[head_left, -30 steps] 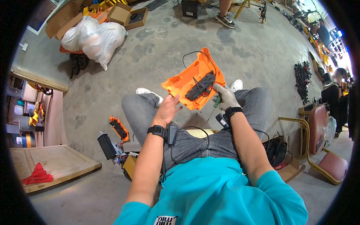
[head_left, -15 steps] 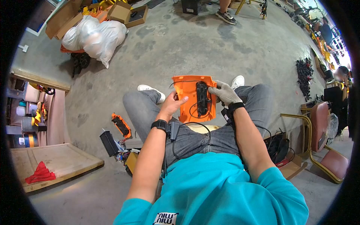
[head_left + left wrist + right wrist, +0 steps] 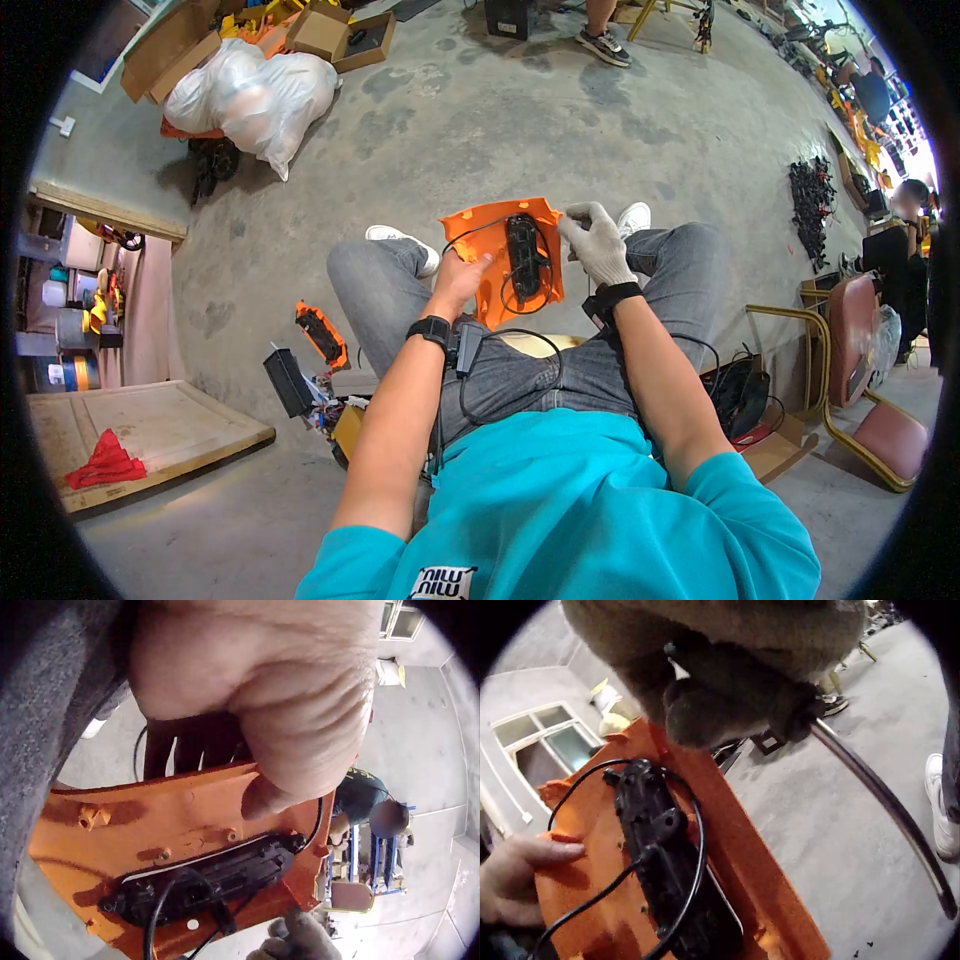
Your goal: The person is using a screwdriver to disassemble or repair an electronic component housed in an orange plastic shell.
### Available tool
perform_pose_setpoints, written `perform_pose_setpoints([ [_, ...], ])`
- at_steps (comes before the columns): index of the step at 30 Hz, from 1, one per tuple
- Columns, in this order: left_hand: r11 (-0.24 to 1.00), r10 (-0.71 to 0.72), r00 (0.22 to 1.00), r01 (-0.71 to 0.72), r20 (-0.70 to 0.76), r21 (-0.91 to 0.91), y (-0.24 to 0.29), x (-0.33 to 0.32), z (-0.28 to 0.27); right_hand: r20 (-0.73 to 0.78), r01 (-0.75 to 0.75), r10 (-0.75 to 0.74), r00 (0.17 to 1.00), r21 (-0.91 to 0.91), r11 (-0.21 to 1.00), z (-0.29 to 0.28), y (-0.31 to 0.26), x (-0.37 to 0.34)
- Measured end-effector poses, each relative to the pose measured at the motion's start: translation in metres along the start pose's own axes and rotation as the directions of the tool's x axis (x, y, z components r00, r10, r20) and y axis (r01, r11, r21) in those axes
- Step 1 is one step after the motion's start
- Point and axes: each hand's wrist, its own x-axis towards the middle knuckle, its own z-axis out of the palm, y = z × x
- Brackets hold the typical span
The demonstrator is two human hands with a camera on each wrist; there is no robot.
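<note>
My left hand (image 3: 459, 284) is bare and clamps the near-side edge of an orange plastic panel (image 3: 490, 294), the thumb pressed along its inner face and the other fingers behind it. My right hand (image 3: 600, 250), in a pale knitted glove, stands apart from the left, at the panel's upper right corner. Its fingers curl around the dark handle of a screwdriver (image 3: 889, 801), whose metal shaft points away from the panel. I cannot tell whether the glove touches the panel's edge.

I have the panel raised between my knees, inner face toward me. A long black plastic unit (image 3: 523, 258) sits on that face, and a black cable (image 3: 701, 834) loops over it.

My left fingers are mostly hidden by the panel, showing only as shadowed shapes in the left wrist view. The glove covers most of the screwdriver's handle, and I cannot make the tool out in the head view. The right wrist view cuts off the panel's lower end.

On the floor beyond my left knee lies a smaller orange piece (image 3: 321, 335) with a black part in it, next to a black box (image 3: 288, 382). The tangle just beside that box is too small to sort out.
</note>
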Motion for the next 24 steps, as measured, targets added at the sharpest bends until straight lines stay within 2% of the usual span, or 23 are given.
perform_pose_setpoints([
  [1,0.998,-0.007,0.998,0.011,-0.060,0.063,-0.004,0.003,-0.002,-0.067,0.017,-0.021,0.998,-0.057,0.998,0.002,-0.001,-0.001],
  [2,0.992,-0.007,0.993,0.023,-0.120,0.124,-0.007,0.006,-0.004,-0.067,0.018,-0.022,0.998,-0.060,0.998,0.003,-0.002,-0.002],
  [4,0.996,0.018,0.992,-0.006,-0.127,0.091,-0.010,0.007,-0.004,0.155,-0.065,0.095,0.983,-0.190,0.980,0.004,-0.008,-0.006],
  [5,0.998,0.042,0.990,-0.034,-0.134,0.061,-0.011,0.007,-0.004,0.210,-0.030,0.090,0.973,-0.273,0.962,0.006,-0.010,-0.012],
  [6,0.998,0.044,0.990,-0.036,-0.135,0.061,-0.011,0.007,-0.004,0.211,-0.028,0.088,0.974,-0.273,0.962,0.013,-0.007,-0.016],
  [7,0.995,0.048,0.992,-0.038,-0.118,0.089,-0.008,0.005,-0.002,0.167,0.182,-0.144,0.975,-0.243,0.953,0.021,-0.002,-0.020],
  [8,0.993,0.051,0.994,-0.039,-0.101,0.116,-0.005,0.003,-0.001,0.117,0.385,-0.368,0.922,-0.223,0.895,0.029,0.002,-0.020],
  [9,0.993,0.049,0.993,-0.037,-0.103,0.115,0.002,-0.001,-0.001,0.135,0.330,-0.304,0.943,-0.273,0.904,0.032,-0.003,-0.022],
  [10,0.991,0.035,0.996,-0.024,-0.083,0.132,0.010,-0.006,-0.001,0.136,0.327,-0.300,0.944,-0.274,0.904,0.037,-0.002,-0.023],
  [13,0.981,0.026,0.998,-0.016,-0.049,0.194,0.005,-0.001,-0.002,0.129,0.246,-0.209,0.969,-0.549,0.799,0.049,0.003,-0.028],
  [14,0.971,0.028,0.999,-0.019,-0.037,0.238,-0.004,0.004,-0.003,0.129,0.246,-0.210,0.969,-0.549,0.799,0.049,0.003,-0.027],
  [15,0.971,0.028,0.999,-0.018,-0.035,0.239,-0.004,0.003,-0.004,0.141,0.202,-0.147,0.979,-0.575,0.793,0.049,0.005,-0.026],
  [17,0.996,0.075,0.993,-0.070,-0.095,0.063,-0.006,0.002,-0.002,0.109,0.105,-0.048,0.993,-0.614,0.782,0.046,0.008,-0.024],
  [18,0.996,0.075,0.993,-0.070,-0.094,0.063,-0.003,0.000,-0.001,0.108,0.104,-0.048,0.993,-0.614,0.783,0.043,0.009,-0.022],
  [20,0.996,0.074,0.988,-0.068,-0.138,0.052,0.001,-0.002,-0.001,0.172,0.083,0.040,0.984,-0.650,0.755,0.036,0.010,-0.017],
  [22,0.998,0.058,0.990,-0.053,-0.126,0.043,-0.004,0.002,-0.003,0.211,0.134,0.001,0.977,-0.624,0.770,0.030,0.007,-0.017],
  [24,0.999,0.042,0.993,-0.038,-0.112,0.035,-0.008,0.003,-0.004,0.295,0.087,0.113,0.949,-0.588,0.804,0.027,0.007,-0.016],
])
